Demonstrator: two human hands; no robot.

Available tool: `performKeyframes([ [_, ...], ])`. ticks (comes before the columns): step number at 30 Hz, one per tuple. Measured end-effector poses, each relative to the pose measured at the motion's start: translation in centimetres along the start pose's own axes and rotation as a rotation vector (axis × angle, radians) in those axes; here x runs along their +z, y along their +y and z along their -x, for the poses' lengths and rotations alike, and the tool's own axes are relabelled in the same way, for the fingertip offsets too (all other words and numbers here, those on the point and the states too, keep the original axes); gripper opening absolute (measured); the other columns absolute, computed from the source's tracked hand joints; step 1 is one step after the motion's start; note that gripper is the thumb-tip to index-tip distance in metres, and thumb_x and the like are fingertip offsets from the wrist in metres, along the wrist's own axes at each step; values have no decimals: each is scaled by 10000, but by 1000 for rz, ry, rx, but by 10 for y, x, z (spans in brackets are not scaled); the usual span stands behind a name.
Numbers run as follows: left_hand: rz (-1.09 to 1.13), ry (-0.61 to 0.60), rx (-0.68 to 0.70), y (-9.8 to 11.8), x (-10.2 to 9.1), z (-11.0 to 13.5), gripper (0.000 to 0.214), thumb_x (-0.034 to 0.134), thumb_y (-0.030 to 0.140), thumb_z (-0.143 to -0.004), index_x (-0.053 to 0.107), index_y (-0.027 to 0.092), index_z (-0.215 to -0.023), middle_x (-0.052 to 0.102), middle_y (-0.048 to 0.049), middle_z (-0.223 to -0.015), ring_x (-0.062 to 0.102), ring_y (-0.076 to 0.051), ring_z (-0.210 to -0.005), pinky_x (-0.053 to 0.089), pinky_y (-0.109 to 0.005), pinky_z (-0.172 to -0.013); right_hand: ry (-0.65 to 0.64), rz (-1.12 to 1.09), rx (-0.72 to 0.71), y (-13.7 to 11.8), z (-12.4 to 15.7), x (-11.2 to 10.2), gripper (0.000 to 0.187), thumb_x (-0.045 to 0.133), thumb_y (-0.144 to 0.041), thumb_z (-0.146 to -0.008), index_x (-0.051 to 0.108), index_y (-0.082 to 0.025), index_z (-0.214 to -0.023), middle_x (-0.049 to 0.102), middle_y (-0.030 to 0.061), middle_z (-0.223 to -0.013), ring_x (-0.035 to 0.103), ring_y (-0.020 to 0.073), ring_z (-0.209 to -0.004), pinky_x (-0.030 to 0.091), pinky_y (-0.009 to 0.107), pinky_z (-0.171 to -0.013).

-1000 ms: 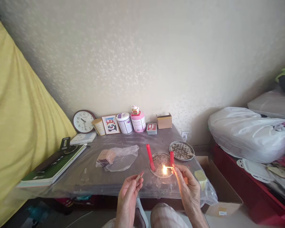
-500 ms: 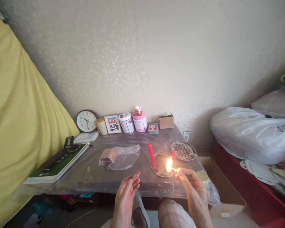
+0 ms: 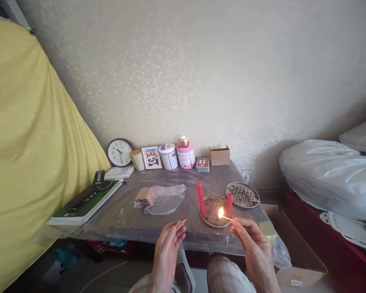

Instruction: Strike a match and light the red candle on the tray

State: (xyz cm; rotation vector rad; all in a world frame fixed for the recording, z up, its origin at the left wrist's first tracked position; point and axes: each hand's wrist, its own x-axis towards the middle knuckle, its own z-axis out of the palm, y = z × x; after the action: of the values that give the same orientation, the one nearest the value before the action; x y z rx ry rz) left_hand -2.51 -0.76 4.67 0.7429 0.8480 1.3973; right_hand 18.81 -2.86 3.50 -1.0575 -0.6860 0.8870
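Lit match (image 3: 227, 218) beside short red candle (image 3: 229, 205), above round dish (image 3: 212, 225).

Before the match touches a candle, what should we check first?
1. Match burning: ok, there is a flame at its tip.
2. Right hand clear of the flame: ok, it pinches the far end.
3. Short candle upright in the dish: ok.
4. Tall candle upright: not ok, it leans a little.
5. Wicks ready: cannot tell, too small to see.
6. Plastic bag away from the fire: ok, it lies apart, left of the dish. The left hand holds the matchbox aside too.
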Motion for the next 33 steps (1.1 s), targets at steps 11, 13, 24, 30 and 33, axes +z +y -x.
performKeyframes([
  [11, 24, -4, -17, 0, 0, 1, 286, 611, 384, -834, 716, 170, -992, 687, -126, -1169, 597, -234, -1027, 409, -387, -968, -15, -50, 2, 0, 0, 4, 197, 780, -367, -718, 692, -223, -820, 645, -25, -706, 563, 130, -690, 465, 236, -677],
  [13, 21, 3, -19, 0, 0, 2, 292, 625, 393, -822, 720, 170, -986, 693, -127, -1162, 600, -235, -1019, 411, -389, -961, -14, -44, -1, 0, 0, 4, 202, 784, -365, -714, 693, -220, -821, 648, -20, -715, 564, 134, -690, 466, 246, -681],
  [24, 28, -1, -32, 2, 2, 3, 295, 634, 398, -813, 717, 166, -976, 691, -128, -1170, 600, -237, -1020, 407, -390, -967, -24, -38, -4, -1, -1, 5, 209, 795, -382, -695, 697, -216, -777, 630, -35, -657, 546, 116, -655, 456, 222, -668],
  [30, 32, -2, -36, 2, 3, 3, 290, 628, 395, -822, 715, 160, -969, 693, -134, -1155, 602, -231, -1008, 416, -380, -950, -37, -20, 20, -5, 0, 7, 251, 818, -390, -652, 699, -205, -773, 638, -20, -655, 558, 139, -655, 472, 252, -661],
  [33, 35, -4, -29, 2, 4, 3, 292, 629, 391, -820, 714, 162, -980, 689, -134, -1166, 604, -229, -1008, 420, -375, -946, -33, -12, 32, -5, 0, 8, 259, 827, -389, -633, 699, -206, -764, 653, -14, -673, 570, 147, -658, 478, 259, -658],
])
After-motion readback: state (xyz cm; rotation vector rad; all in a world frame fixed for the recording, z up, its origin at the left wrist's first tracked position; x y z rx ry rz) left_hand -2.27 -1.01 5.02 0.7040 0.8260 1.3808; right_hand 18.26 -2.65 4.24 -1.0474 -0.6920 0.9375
